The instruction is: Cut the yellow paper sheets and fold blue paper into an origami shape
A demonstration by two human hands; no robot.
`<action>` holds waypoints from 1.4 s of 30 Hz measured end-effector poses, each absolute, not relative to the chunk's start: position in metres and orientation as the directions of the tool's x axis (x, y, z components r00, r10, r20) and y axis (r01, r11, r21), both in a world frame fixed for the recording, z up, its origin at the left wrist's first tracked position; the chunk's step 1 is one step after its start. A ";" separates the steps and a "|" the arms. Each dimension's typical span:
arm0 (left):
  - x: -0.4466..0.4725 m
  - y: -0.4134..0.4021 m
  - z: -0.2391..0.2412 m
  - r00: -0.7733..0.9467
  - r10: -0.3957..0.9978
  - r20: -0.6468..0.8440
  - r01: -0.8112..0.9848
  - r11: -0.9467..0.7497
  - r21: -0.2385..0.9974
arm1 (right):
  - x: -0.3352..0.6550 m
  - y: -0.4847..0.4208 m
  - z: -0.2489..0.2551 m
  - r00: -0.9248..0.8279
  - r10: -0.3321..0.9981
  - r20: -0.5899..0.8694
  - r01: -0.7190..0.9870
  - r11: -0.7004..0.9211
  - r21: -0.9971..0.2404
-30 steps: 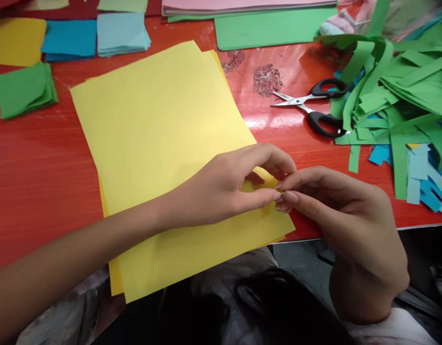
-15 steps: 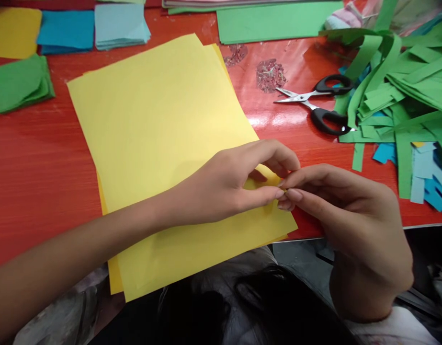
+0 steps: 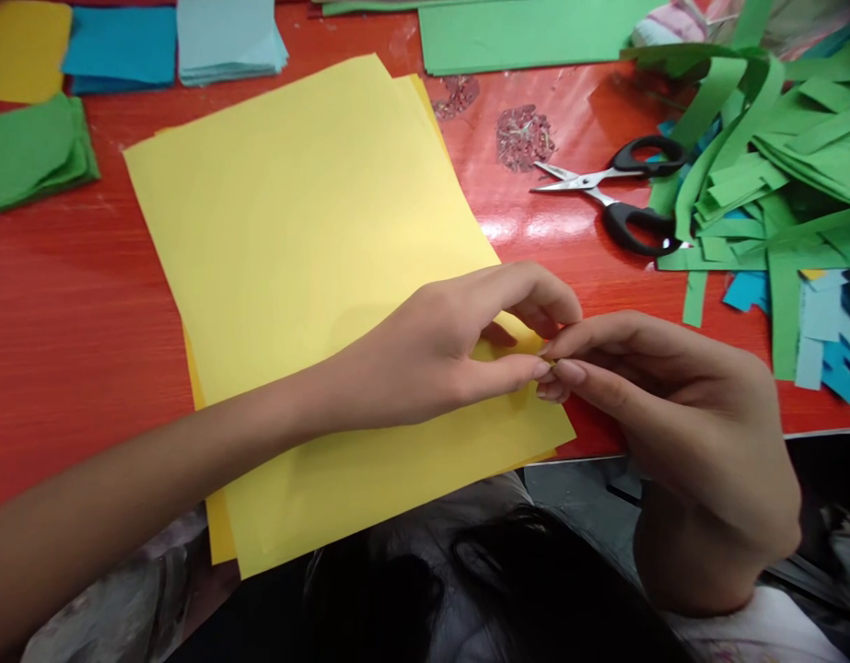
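Two stacked sheets of yellow paper [image 3: 273, 230] lie slightly askew on the red table, reaching over its near edge. Across the upper sheet rests my left hand [image 3: 466, 345], its thumb and fingertips drawn together by the paper's right edge. My right hand [image 3: 693, 433] comes in from the right, thumb and forefinger pinched and meeting the left fingertips. Whatever sits between the fingers is hidden or too small to make out. Beyond the hands, a pair of scissors [image 3: 590, 182] with black handles lies with its blades apart, pointing left.
Green paper strips [image 3: 811, 166] pile up at the right, with blue scraps [image 3: 843, 368] below. Stacks of yellow [image 3: 24, 51], blue [image 3: 121, 51], pale blue [image 3: 227, 41] and green paper [image 3: 34, 152] stand at the upper left. Longer green sheets [image 3: 535, 37] lie at the back.
The view has shifted slightly, so the table's things sit a little higher in the picture. Both hands keep the same pinched pose beside the paper's edge.
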State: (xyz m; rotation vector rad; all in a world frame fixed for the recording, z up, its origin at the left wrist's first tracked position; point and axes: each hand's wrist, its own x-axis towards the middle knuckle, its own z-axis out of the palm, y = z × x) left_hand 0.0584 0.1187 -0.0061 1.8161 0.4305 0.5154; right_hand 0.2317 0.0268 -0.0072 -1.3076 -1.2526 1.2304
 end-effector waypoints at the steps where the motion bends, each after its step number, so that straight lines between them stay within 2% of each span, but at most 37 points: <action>1: 0.058 0.119 -0.006 0.838 0.531 0.129 0.035 -0.289 0.957 | 0.231 0.027 -0.007 -0.012 0.998 -0.065 0.086 -0.064 -0.994; 14: 0.056 0.122 -0.005 0.860 0.505 0.076 0.025 -0.192 0.981 | 0.230 0.024 -0.007 0.041 0.997 -0.059 0.109 -0.063 -0.992; 42: 0.056 0.122 -0.005 0.855 0.512 0.087 0.026 -0.208 0.978 | 0.228 0.026 -0.006 0.066 0.997 -0.051 0.158 -0.061 -0.986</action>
